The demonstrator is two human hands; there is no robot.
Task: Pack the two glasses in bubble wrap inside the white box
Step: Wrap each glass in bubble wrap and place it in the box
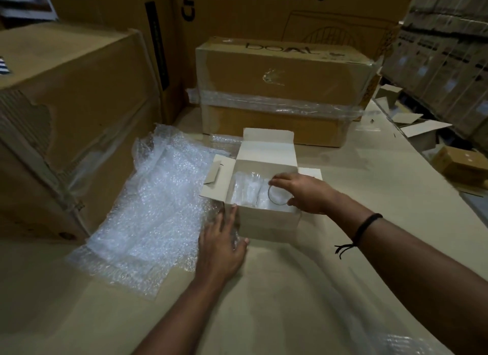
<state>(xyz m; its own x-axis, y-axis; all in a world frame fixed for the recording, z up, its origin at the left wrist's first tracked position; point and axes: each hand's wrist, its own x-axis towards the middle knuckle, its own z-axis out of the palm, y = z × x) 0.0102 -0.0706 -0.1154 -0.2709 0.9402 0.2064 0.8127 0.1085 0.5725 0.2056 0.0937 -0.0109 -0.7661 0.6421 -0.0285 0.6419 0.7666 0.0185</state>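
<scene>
Stacked brown cartons (280,74) wall in a cardboard-covered work surface (369,185) in a dim storeroom, where a person packs glassware by hand. The right hand (303,193) reaches over the open white box (269,222), thumb and fingertips closed across the rim of a glass (277,199), which sits upright in the right half of the box with its mouth up. Holding it by the rim likely lets the hand lower it between the walls without catching the raised flaps.

Just left of the grip, also inside the box, lies a clear shape that appears to be the second glass (247,188); it is hard to tell apart from the plastic padding around it.

Below and left of the grip, the left hand (224,246) lies flat with straight fingers against the box's near corner, holding nothing, seemingly bracing the light carton so it does not slide. Loose bubble wrap (158,209) is spread farther left, partly under that hand, within easy reach for padding.
</scene>
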